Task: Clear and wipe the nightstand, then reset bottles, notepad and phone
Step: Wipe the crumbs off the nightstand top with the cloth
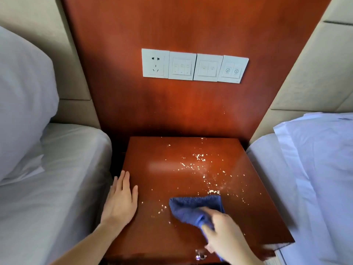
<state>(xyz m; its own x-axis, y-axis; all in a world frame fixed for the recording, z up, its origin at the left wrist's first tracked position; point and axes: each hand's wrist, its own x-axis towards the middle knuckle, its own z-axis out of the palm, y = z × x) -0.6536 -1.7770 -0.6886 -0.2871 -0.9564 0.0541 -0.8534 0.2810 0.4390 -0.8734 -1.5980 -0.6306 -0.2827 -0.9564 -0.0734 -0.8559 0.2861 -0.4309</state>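
The reddish-brown wooden nightstand (162, 169) fills the lower middle of the view. Pale crumbs (200, 159) are scattered over its centre and right side. My right hand (223, 232) grips a blue cloth (193, 207) and holds it down on the front part of the top, blurred by motion. My left hand (121, 199) lies flat with straight fingers on the left edge of the nightstand. No bottles, notepad or phone are in view.
A white-sheeted bed with a pillow (23, 104) lies at the left. Another bed with white linen (315, 169) lies at the right. A wooden back panel carries a socket and switch plates (194, 66). A metal drawer handle (200, 255) shows at the front.
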